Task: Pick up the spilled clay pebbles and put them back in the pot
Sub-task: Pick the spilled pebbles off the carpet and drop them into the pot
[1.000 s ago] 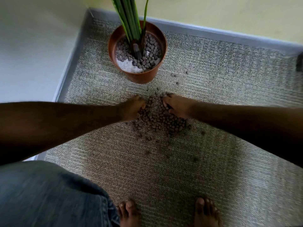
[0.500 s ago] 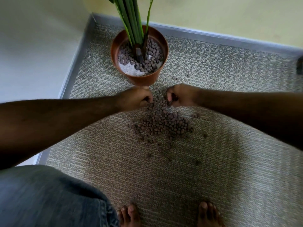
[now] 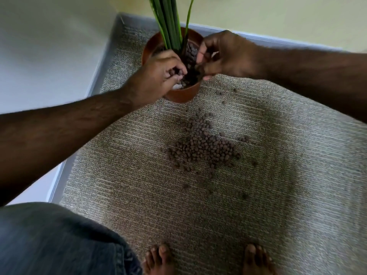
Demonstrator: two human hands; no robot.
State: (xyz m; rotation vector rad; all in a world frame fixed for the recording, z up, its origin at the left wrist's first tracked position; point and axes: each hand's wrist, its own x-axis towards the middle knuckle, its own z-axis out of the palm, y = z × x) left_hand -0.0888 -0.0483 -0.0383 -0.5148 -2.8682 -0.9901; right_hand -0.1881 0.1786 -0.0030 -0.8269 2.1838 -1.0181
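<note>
A terracotta pot [image 3: 179, 96] with green stalks [image 3: 168, 22] stands near the rug's far corner. Brown clay pebbles fill its top. My left hand [image 3: 158, 74] is over the pot's near left rim, fingers curled around several pebbles. My right hand [image 3: 222, 54] hovers over the pot's right side, fingers loosely parted with pebbles at the fingertips. A pile of spilled clay pebbles [image 3: 204, 147] lies on the rug in front of the pot, with strays scattered around it.
The grey woven rug [image 3: 278, 195] has a pale border [image 3: 95, 76] at left and far edges, with smooth floor beyond. My bare feet [image 3: 158, 259] stand at the bottom, and my denim-clad knee [image 3: 49, 239] fills the lower left.
Both hands lifted from the spilled pile with pebbles and moved up over the pot. The view shifted closer to the pot.
</note>
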